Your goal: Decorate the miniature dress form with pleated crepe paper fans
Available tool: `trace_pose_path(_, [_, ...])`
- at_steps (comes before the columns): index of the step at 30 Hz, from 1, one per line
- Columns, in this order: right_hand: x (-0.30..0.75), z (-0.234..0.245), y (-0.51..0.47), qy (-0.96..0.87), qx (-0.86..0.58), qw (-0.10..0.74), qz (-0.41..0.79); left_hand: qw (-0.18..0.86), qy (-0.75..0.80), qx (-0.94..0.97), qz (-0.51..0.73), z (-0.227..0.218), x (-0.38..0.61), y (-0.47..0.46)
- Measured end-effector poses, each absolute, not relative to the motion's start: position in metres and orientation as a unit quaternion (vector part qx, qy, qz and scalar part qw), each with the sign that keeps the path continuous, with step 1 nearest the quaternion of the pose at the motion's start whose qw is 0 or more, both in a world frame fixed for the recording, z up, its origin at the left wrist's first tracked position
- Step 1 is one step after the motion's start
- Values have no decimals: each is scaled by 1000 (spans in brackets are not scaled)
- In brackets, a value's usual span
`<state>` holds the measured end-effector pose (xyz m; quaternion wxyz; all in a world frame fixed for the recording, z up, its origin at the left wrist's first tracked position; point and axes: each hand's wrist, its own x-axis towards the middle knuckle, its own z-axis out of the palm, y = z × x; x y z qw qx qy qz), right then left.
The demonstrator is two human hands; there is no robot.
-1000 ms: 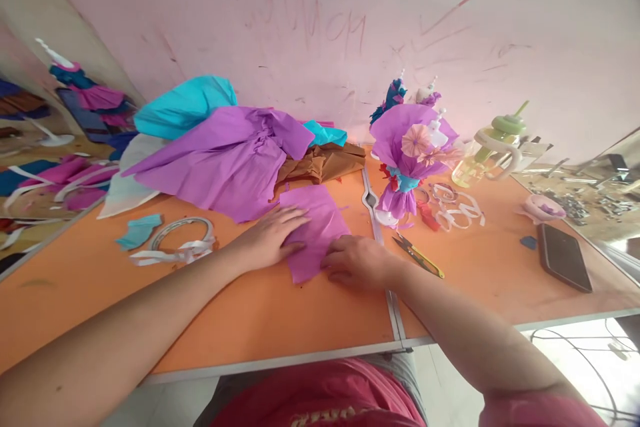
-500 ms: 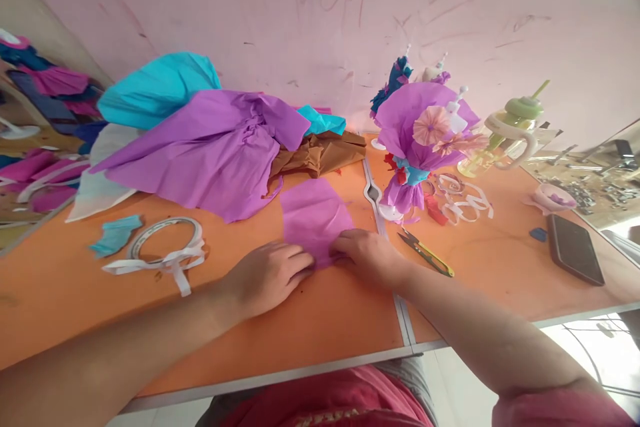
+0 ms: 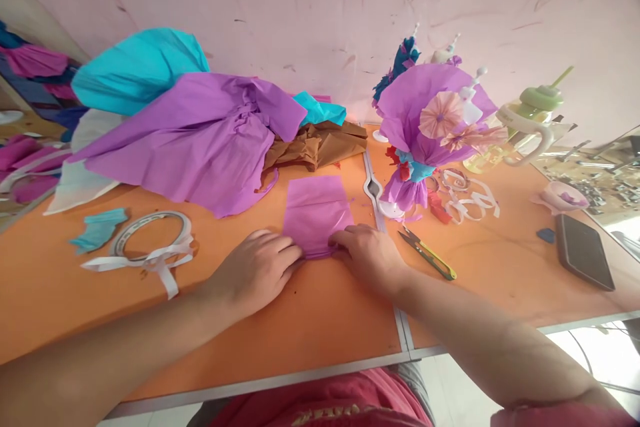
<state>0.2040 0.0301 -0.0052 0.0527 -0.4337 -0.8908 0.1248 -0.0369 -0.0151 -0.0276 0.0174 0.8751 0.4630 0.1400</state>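
A small rectangle of purple crepe paper [image 3: 319, 209] lies flat on the orange table between my hands, its near edge folded into a narrow strip. My left hand [image 3: 263, 267] pinches the near left corner with curled fingers; the thumb is mostly hidden. At the near right corner, my right hand [image 3: 373, 257] grips the same edge between thumb and fingers. Thread snips [image 3: 427, 253] with yellow handles lie just right of my right hand. Left of my left hand is a roll of tape [image 3: 150, 240] with white ribbon over it, beside a turquoise paper scrap [image 3: 99, 228].
Large crumpled purple paper [image 3: 185, 140], turquoise paper [image 3: 143, 70] and brown paper [image 3: 320, 147] are heaped at the back. A paper flower bouquet [image 3: 430, 113] stands behind the snips. Farther right are a green-lidded bottle [image 3: 540, 101] and a phone [image 3: 584, 252].
The paper's near edge now shows a folded strip, and its far edge lies straighter. Both hands keep hold of the near corners; my left hand has shifted slightly left. The camera view has tilted a little.
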Motion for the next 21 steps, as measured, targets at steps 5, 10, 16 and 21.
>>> trace_pose_path(5, [203,-2,32,-900,-420,46,105,40,485,865,126,-29,-39,-13])
trace_pose_path(10, [201,-4,34,-892,-434,41,116,18,469,874,127,-32,-42,-13])
trace_pose_path(16, [200,-8,36,-899,-408,60,150,16,478,865,155,-37,-44,-17])
trace_pose_path(21, [203,-13,36,-902,-407,63,131,-20,482,865,137,-28,-39,-17])
